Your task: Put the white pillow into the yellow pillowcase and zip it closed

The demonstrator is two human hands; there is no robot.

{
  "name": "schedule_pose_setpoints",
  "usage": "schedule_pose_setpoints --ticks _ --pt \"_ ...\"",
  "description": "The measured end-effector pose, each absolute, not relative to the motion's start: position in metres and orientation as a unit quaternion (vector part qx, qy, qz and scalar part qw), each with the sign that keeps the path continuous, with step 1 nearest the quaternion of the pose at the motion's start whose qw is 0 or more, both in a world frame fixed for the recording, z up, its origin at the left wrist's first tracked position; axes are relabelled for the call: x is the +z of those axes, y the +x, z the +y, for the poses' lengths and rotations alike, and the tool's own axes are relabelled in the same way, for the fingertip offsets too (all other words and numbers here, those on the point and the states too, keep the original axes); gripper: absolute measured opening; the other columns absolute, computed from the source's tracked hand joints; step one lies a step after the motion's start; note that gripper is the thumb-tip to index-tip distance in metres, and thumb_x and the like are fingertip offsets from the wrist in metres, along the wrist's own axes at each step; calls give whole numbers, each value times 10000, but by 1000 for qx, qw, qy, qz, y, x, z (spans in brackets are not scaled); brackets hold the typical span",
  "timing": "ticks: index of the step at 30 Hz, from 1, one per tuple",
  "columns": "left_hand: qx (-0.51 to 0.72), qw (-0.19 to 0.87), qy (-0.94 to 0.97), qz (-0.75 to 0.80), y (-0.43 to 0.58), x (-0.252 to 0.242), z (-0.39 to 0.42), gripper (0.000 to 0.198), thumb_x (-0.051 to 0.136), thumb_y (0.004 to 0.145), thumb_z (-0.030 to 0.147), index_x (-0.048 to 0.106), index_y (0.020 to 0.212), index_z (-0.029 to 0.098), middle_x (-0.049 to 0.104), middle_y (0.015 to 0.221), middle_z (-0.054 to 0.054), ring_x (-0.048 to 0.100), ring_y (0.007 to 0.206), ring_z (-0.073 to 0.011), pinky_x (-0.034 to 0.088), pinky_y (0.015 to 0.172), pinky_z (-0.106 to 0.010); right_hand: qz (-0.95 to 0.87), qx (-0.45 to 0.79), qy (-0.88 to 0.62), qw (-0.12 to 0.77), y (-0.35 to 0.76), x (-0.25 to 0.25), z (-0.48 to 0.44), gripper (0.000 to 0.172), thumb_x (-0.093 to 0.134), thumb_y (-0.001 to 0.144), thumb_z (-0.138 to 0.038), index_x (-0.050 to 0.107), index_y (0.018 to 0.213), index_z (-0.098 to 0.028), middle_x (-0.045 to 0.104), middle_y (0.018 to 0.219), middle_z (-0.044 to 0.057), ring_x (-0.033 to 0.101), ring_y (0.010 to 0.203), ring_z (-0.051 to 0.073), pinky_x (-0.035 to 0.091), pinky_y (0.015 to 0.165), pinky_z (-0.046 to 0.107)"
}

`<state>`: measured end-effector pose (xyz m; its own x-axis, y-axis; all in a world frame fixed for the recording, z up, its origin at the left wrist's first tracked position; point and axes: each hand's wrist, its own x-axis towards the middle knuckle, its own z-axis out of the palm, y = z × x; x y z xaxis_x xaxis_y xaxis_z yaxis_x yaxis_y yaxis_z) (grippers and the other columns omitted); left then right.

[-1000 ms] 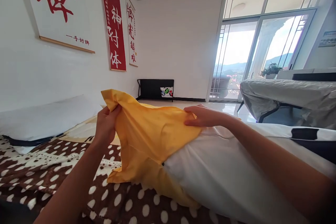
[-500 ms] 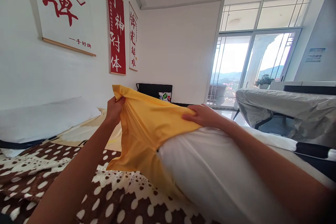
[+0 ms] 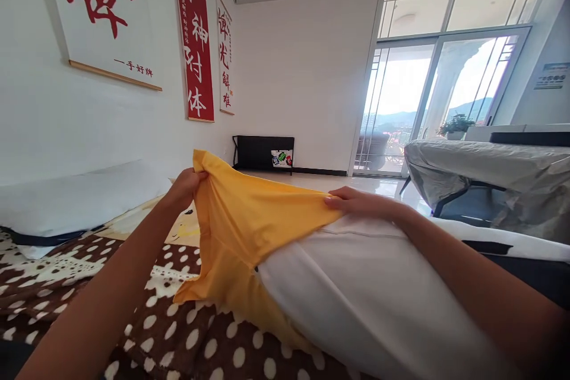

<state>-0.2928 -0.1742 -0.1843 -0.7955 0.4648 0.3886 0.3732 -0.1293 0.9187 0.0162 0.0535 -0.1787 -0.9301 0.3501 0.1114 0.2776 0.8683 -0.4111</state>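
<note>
A yellow pillowcase [image 3: 253, 208] is stretched between my two hands, partly over one end of a white pillow [image 3: 338, 273]. My left hand [image 3: 184, 187] is closed around the pillowcase's far left corner. At its open edge, my right hand [image 3: 351, 200] pinches the yellow cloth, with the top of the white pillow just beneath. The pillowcase's lower left corner hangs loose over a brown blanket [image 3: 196, 338] with white dots. Most of the pillow sticks out of the case toward the lower right.
Another white pillow [image 3: 84, 196] lies on the bed against the left wall. A black folding rack [image 3: 253, 153] stands by the far wall. At the right, a plastic-covered table [image 3: 485, 163] stands before glass sliding doors [image 3: 401, 101]. Scrolls [image 3: 193, 41] hang on the left wall.
Both hands keep their hold on the pillowcase. My right hand has shifted slightly right and down, my left hand slightly left. The head view has tilted a little.
</note>
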Motion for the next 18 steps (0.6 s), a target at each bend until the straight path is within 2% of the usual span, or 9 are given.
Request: schedule_pose_setpoints --ticks 6,9,12,14,16,18 --pt "625 -134 339 690 -271 -187 -172 215 552 749 386 532 624 213 585 667 -53 530 712 -244 352 670 -322 -954 40 -219 201 6 -187 66 565 285 867 -675 376 568 -203 466 578 -2 408 576 138 272 559 286" --pt "603 -180 352 693 -266 -186 -178 272 508 809 396 494 602 220 556 629 -33 487 652 -218 309 642 -307 -932 -9 -240 272 19 -174 72 550 272 869 -656 337 552 -211 427 534 -4 381 543 135 255 549 286" --pt "610 -206 343 684 -269 -187 -183 294 487 844 389 458 601 226 502 582 -8 450 620 -200 297 642 -304 -866 -125 -286 390 29 -160 61 520 264 878 -616 343 557 -215 419 518 9 351 516 139 233 551 293" --pt "629 -215 326 672 -276 -190 -183 281 516 837 374 446 608 228 465 570 6 440 634 -196 304 667 -307 -830 -186 -292 438 29 -157 45 508 236 902 -572 401 585 -212 463 556 31 367 523 146 225 557 298" --pt "659 -198 301 660 -287 -196 -182 268 558 812 374 465 613 221 479 589 2 452 654 -194 329 682 -310 -852 -185 -264 411 27 -158 28 522 223 925 -549 475 624 -204 515 612 49 412 546 153 234 559 295" --pt "698 -151 273 645 -301 -206 -180 265 575 792 408 511 635 204 534 630 -19 490 668 -198 376 667 -316 -909 -151 -213 326 24 -162 16 533 264 926 -573 539 661 -200 561 685 58 473 600 166 271 573 292"
